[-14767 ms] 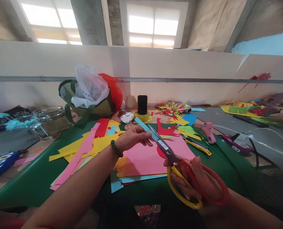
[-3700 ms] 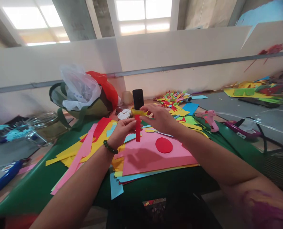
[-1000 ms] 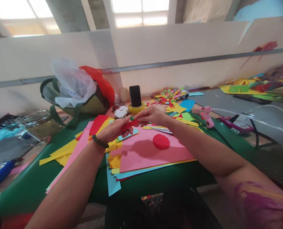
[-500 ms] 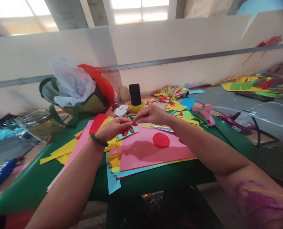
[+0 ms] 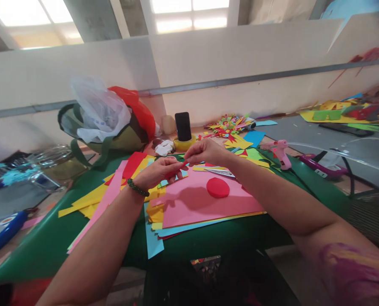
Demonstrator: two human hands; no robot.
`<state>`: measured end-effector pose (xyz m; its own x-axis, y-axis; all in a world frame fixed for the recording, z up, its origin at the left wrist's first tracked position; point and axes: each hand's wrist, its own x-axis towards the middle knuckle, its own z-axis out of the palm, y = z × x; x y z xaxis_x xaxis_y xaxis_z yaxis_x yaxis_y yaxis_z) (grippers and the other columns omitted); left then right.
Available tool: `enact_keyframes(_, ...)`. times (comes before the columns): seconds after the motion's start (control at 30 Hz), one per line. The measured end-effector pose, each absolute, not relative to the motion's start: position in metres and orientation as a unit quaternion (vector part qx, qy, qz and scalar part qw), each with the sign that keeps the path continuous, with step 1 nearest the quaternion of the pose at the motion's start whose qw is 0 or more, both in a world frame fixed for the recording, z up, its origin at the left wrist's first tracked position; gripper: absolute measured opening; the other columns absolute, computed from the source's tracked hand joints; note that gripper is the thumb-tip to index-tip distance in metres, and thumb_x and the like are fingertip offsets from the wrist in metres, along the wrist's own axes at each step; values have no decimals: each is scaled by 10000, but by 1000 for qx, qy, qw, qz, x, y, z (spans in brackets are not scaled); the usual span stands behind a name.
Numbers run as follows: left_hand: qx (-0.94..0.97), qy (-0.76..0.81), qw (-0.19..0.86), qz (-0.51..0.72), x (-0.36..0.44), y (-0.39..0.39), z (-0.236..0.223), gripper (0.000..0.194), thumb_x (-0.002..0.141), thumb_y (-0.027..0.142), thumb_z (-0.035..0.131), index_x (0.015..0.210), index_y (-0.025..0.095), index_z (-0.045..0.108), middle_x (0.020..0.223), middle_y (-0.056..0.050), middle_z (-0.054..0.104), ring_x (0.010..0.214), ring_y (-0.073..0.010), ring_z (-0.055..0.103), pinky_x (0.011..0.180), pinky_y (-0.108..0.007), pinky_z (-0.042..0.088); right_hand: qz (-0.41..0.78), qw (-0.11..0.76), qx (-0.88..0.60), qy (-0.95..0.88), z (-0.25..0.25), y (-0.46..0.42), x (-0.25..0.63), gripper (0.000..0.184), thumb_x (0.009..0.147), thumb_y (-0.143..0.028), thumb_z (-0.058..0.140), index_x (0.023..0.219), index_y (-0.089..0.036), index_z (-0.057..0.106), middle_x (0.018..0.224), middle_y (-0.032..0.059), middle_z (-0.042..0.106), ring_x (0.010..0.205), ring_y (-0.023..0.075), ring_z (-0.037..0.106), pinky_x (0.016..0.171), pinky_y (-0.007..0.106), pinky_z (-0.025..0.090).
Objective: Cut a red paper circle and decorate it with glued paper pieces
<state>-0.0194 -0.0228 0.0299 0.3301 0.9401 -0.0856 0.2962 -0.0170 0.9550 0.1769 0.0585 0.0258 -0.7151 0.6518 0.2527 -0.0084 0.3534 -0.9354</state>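
Note:
My left hand (image 5: 160, 171), with a dark beaded bracelet at its wrist, is closed on a small piece of red paper (image 5: 185, 163). The fingertips of my right hand (image 5: 205, 152) pinch the same piece from the other side. Most of the piece is hidden by the fingers, so its shape is unclear. Both hands are raised over a pink paper sheet (image 5: 189, 212) on top of a stack of coloured sheets. On the pink sheet lies a red paper circle (image 5: 217, 187). Scissors (image 5: 220, 171) rest beyond it, partly behind my right forearm.
A pink glue gun (image 5: 282, 155) stands at the right. A phone (image 5: 183, 126) leans upright on a yellow tape roll (image 5: 184, 144) at the back. Yellow strips (image 5: 81, 202) and a stuffed bag (image 5: 112, 142) are at the left. Another blue tool (image 5: 7, 229) lies far left.
The view has shifted slightly, so everything sits a little further right. Both hands keep hold of the red paper, with only a slight shift of the fingers.

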Motion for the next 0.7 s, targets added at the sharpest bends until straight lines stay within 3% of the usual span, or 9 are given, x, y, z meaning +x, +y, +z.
enact_keyframes(0.37, 652, 496, 470, 329, -16, -25, 31, 385, 735, 503, 728, 823, 128, 735, 611, -15, 646, 467, -62, 462, 446, -194, 374, 554, 304, -274, -725, 31, 51, 176, 105, 641, -123, 808, 726, -141, 749, 582, -8, 701, 565, 97, 668, 527, 153, 530)
enact_keyframes(0.57, 623, 479, 528, 324, -18, -24, 28, 355, 728, 443, 765, 884, 133, 690, 791, -71, 744, 573, -112, 634, 587, -234, 503, 553, 313, -301, -711, 36, 46, 176, 97, 701, -168, 801, 738, -136, 718, 583, -10, 692, 519, 94, 663, 494, 151, 530)
enact_keyframes(0.7, 587, 462, 574, 334, -20, -21, 24, 354, 760, 433, 742, 913, 123, 664, 832, -106, 756, 636, -161, 696, 628, -265, 523, 561, 337, -278, -703, 36, 46, 175, 203, 702, -254, 809, 833, -145, 698, 661, 0, 712, 547, 97, 667, 534, 180, 552)
